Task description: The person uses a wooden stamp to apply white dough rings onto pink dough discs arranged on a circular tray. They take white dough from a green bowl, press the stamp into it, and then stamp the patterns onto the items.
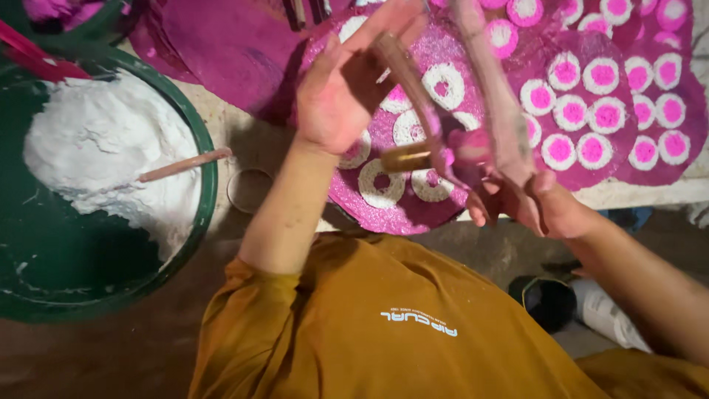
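The right hand (pixel 543 203) has its grip closed around a long, pink-dusted wooden stick (pixel 495 96) rising above it. The left hand (pixel 343 89), grip open and flat, touches a second brown tool (pixel 413 96) ending in a brass ring, left of the right grip.

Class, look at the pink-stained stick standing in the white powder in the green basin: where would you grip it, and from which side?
Grip the pink-stained stick at its bare free end, which juts over the green basin rim. Come from the right, above the rim: its other end is buried in the white powder, and it lies nearly flat.
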